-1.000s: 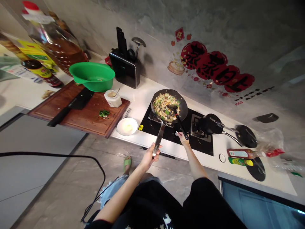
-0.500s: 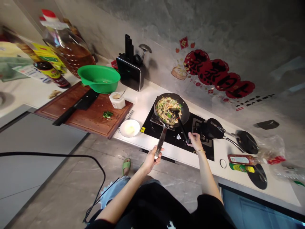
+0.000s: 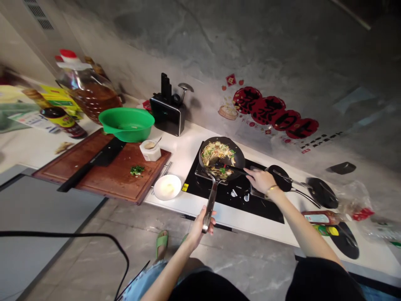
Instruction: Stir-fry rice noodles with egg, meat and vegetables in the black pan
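My left hand (image 3: 200, 225) is wrapped round the metal handle of a dark wok (image 3: 237, 151) on the left burner of the black cooktop (image 3: 194, 191). In the wok lies a stir-fry (image 3: 216, 152) of pale strands, bean sprouts by the look of them, with green bits. My right hand (image 3: 260, 180) grips the black handle of a spatula (image 3: 235, 169) from the right. The spatula's head is down in the food near the wok's front side, partly hidden.
Left of the cooktop sit a white bowl (image 3: 167, 187) and a wooden cutting board (image 3: 94, 184) bearing a cleaver (image 3: 106, 154), chopped greens (image 3: 137, 170) and a white seasoning jar (image 3: 150, 150). Behind are a green basin (image 3: 127, 125) and knife block (image 3: 167, 116). A saucepan (image 3: 280, 177) stands right.
My right hand has moved up and to the right, turning the spatula handle nearly level. The food has shifted toward the wok's far side. The left hand keeps its grip; the view has tilted.
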Demonstrator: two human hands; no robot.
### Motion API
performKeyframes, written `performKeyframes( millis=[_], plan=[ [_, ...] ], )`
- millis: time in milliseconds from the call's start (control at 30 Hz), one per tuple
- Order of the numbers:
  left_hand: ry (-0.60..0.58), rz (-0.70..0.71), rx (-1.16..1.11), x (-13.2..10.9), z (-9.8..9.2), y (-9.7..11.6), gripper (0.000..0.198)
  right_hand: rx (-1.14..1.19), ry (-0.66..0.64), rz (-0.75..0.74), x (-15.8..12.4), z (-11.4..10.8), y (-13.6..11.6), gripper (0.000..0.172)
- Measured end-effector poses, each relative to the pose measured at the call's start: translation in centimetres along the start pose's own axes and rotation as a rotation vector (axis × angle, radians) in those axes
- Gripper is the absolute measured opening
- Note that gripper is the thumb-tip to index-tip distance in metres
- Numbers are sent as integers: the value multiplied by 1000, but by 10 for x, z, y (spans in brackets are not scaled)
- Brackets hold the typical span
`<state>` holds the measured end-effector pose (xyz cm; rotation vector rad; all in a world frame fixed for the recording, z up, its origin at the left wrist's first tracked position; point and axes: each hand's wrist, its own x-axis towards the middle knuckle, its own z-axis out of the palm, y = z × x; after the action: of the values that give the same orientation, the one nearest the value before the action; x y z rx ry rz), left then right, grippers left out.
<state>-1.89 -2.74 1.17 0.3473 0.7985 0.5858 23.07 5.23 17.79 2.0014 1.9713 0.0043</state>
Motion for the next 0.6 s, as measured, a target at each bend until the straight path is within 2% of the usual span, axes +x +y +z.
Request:
performKeyframes(
  millis=[100,167,233,300,367,433,500,600],
  plan=[
    [-3,23,155,6,1,6,60,-11,31,151,34,12,-27,46],
    [-3,44,248,9,1,10,55,49,-23,211,42,17,-27,46],
    [-11,69,270,11,2,13,50,135,-90,210,34,14,-10,44],
    [-25,82,250,12,3,15,45,210,-120,146,17,5,16,41],
    [-44,70,236,13,4,17,42,241,-92,70,4,-6,38,39],
    [-57,54,229,14,5,19,42,225,-32,48,6,-12,46,39],
    [-57,52,223,14,5,19,42,205,20,95,23,-9,39,40],
    [-61,55,218,15,4,18,43,244,32,227,61,6,7,42]
  ],
)
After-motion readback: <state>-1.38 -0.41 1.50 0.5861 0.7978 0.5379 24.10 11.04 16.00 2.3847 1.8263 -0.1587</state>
